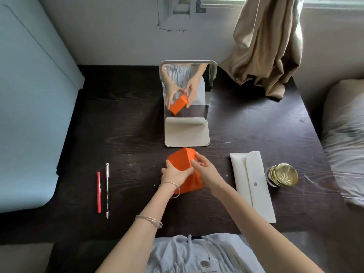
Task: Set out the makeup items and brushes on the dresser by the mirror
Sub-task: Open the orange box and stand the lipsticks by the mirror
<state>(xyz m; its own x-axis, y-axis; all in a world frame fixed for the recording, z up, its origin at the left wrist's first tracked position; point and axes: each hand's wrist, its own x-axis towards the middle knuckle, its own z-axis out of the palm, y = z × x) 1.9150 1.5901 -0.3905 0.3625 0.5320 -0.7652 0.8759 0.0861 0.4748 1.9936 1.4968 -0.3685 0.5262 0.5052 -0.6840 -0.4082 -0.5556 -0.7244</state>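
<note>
An orange makeup pouch stands on the dark wooden dresser, just in front of the standing mirror. My left hand grips its left side and my right hand holds its right side near the top. A red pencil and a black pencil lie side by side at the left. To the right lie a white snap-flap brush case and a gold-lidded jar. The mirror reflects both hands on the pouch.
A beige curtain hangs down onto the dresser's back right corner. A pale blue panel borders the left edge and a bed with a pillow borders the right. The wall and window sit behind the mirror.
</note>
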